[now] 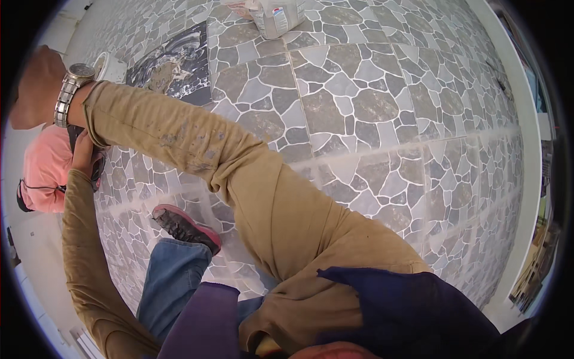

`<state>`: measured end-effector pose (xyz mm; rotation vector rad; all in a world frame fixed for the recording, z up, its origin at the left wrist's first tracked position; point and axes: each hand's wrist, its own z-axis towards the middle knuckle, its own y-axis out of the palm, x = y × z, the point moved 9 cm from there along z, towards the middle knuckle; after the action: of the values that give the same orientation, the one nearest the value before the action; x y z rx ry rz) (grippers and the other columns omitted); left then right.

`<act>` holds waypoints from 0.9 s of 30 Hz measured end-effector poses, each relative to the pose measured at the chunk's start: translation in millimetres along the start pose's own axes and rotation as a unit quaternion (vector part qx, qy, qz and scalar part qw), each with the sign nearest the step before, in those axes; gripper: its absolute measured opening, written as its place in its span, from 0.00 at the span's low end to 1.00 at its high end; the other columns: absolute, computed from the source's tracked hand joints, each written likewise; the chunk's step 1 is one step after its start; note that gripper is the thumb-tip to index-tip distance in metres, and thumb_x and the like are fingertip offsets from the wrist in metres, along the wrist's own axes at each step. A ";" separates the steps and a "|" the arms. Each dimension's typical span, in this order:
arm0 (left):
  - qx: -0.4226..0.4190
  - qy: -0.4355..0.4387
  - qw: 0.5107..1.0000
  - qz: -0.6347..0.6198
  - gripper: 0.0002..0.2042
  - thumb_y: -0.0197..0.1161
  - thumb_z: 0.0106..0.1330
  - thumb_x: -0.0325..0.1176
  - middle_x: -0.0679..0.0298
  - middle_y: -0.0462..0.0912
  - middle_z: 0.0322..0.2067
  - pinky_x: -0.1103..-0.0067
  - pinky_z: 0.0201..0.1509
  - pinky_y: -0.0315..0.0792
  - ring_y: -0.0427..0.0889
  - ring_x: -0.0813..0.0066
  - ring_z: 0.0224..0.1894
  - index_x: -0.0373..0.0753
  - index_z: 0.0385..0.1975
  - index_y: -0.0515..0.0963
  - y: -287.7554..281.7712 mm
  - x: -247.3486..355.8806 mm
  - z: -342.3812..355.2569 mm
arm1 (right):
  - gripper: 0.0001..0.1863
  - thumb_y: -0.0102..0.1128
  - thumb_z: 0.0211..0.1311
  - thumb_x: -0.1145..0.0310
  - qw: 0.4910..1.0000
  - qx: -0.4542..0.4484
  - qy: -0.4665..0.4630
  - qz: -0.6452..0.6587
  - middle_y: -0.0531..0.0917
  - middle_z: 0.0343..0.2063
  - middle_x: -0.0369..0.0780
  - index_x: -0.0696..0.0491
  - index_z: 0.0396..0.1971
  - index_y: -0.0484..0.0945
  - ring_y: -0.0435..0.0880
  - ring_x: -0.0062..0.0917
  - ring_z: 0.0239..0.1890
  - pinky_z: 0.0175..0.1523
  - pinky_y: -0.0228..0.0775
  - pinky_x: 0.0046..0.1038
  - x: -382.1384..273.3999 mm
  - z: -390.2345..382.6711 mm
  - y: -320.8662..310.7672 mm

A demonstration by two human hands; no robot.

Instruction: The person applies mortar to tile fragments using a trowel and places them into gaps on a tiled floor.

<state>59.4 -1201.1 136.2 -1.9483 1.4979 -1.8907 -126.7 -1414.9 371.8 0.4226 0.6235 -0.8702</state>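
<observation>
Across the view stretches my right arm in a stained tan sleeve, and my right hand (39, 87) is at the far left edge with a metal-banded wristwatch (69, 90) on its wrist. The fingers of that hand are hidden or cut off. Just below the wrist, my left hand (84, 152) has its fingers bent against a dark, strap-like piece, mostly covered by the hand. Beside both hands is a pink, cloth-like rounded thing (45, 170) with a black cord and a dark edge; its kind is unclear.
Grey stone-patterned tiles (376, 105) with white joints cover the floor. Near the right arm stand a white bucket (110, 67) and a black sheet (200, 60) smeared with pale paste. A printed bag (278, 21) is farther off. My dark shoe (185, 227) rests on the tiles.
</observation>
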 end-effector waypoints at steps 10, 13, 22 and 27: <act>-0.031 -0.063 0.995 -0.068 0.25 0.67 0.65 0.45 0.62 0.86 0.39 0.87 0.22 0.70 0.87 0.75 0.27 0.37 0.57 0.74 21.1 -71.9 120.4 | 0.16 0.64 0.54 0.69 0.990 -0.068 0.106 -0.067 0.89 0.36 0.46 0.59 0.42 0.85 0.89 0.33 0.41 0.48 0.80 0.33 152.2 -34.9 -153.4; -0.086 -0.060 0.983 -0.151 0.21 0.65 0.67 0.48 0.64 0.85 0.38 0.86 0.25 0.73 0.87 0.76 0.30 0.39 0.50 0.76 54.3 -87.3 169.9 | 0.21 0.73 0.53 0.57 0.942 -0.114 0.188 -0.255 0.86 0.30 0.40 0.59 0.36 0.83 0.84 0.25 0.29 0.36 0.77 0.25 163.6 -28.5 -215.3; 0.024 -0.115 0.981 -0.155 0.26 0.58 0.67 0.58 0.63 0.84 0.46 0.68 0.51 0.69 0.82 0.70 0.46 0.42 0.51 0.82 25.2 -206.3 356.5 | 0.20 0.70 0.63 0.58 0.922 -0.123 0.277 -0.241 0.83 0.33 0.35 0.60 0.42 0.80 0.80 0.16 0.33 0.35 0.70 0.22 121.7 15.9 -227.4; 0.214 -0.050 0.975 0.040 0.37 0.49 0.68 0.62 0.37 0.80 0.52 0.60 0.63 0.65 0.76 0.41 0.59 0.25 0.47 0.82 -3.2 -282.0 409.4 | 0.23 0.69 0.64 0.54 0.819 -0.220 0.298 -0.438 0.85 0.35 0.36 0.61 0.44 0.81 0.82 0.16 0.35 0.40 0.73 0.22 95.9 9.6 -173.5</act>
<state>442.2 -1251.8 -177.1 -1.7282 1.0173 -1.8559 -217.1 -1576.2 299.7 -0.0675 1.6450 -1.4250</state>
